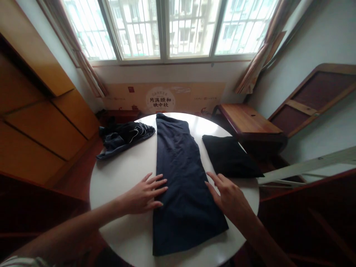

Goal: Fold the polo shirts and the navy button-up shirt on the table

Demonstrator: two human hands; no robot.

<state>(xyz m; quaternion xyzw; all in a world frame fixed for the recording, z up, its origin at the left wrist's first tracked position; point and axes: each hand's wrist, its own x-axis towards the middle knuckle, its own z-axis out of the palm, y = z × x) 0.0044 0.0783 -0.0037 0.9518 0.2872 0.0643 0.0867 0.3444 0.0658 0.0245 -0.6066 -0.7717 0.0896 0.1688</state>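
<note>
A pair of dark navy trousers (180, 178), folded lengthwise, lies flat on the round white table (122, 185), its waistband end toward the window. My left hand (146, 194) is spread with its fingertips resting on the left edge of the cloth. On the opposite edge, my right hand (226, 191) has thumb and index finger apart, close against the fabric; whether it touches is hard to tell. Neither hand grips anything.
A black folded garment (232, 157) lies at the table's right. At the back left is a crumpled dark garment (124, 137) with white cords, hanging partly over the rim. Beyond stand a wooden stool-like cabinet (247, 118) and orange-brown cupboards (44, 129).
</note>
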